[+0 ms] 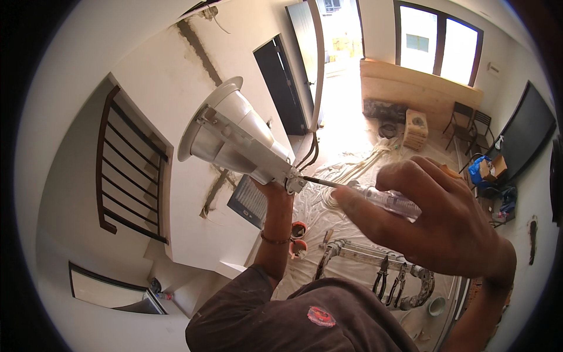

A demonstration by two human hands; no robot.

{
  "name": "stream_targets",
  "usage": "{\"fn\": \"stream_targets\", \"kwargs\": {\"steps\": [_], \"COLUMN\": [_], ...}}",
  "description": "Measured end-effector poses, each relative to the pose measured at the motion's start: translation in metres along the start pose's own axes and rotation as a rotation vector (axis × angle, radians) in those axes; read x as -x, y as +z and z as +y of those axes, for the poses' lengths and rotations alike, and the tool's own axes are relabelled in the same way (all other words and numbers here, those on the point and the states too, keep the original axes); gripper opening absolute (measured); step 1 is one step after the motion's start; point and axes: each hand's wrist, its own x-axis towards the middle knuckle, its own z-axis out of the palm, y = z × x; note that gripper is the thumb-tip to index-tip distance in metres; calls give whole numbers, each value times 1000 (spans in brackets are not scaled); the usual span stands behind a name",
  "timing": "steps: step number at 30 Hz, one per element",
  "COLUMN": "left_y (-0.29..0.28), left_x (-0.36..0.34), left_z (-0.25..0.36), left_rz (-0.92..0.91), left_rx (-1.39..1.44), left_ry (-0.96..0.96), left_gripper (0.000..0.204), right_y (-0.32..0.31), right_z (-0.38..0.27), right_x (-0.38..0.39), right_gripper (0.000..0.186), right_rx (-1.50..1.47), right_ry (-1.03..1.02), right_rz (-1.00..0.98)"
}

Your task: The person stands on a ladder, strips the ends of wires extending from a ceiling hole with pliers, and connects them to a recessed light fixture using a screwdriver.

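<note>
A recessed downlight [246, 126] with a silvery reflector cone and a metal bracket is held up left of centre, its wide rim tilted to the upper left. Behind its narrow end, my left hand [274, 191] grips it; the fingers are mostly hidden. My right hand [437, 214] is closed around the clear handle of a screwdriver [394, 202]. The screwdriver's thin shaft points left, and its tip meets the small terminal block [295, 180] at the bracket's end. Dark wires [312, 154] run down from a grey conduit [319, 64] toward that end.
Below me stands a ladder [358, 251] with pliers [381, 276] hanging on it. Plastic sheeting [346, 170] covers the floor, with orange buckets [298, 249] and coiled cable [329, 199] on it. Farther off are a cardboard box [416, 129], chairs [460, 120] and a stair railing [132, 170].
</note>
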Motion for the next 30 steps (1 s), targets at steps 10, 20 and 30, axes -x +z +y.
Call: {"fn": "stream_targets", "kwargs": {"steps": [10, 20, 30], "left_y": [46, 49, 60], "left_x": [7, 4, 6], "left_z": [19, 23, 27], "left_rz": [108, 44, 20], "left_rx": [-222, -368, -381], "left_ry": [67, 116, 142], "left_gripper": [42, 48, 48], "right_y": [-27, -25, -26], "right_z": [12, -3, 3], "right_x": [-7, -8, -16], "right_gripper": [21, 28, 21], "right_rx": [426, 244, 277], "right_ry": [-266, 47, -259], "right_rz": [-355, -595, -559]}}
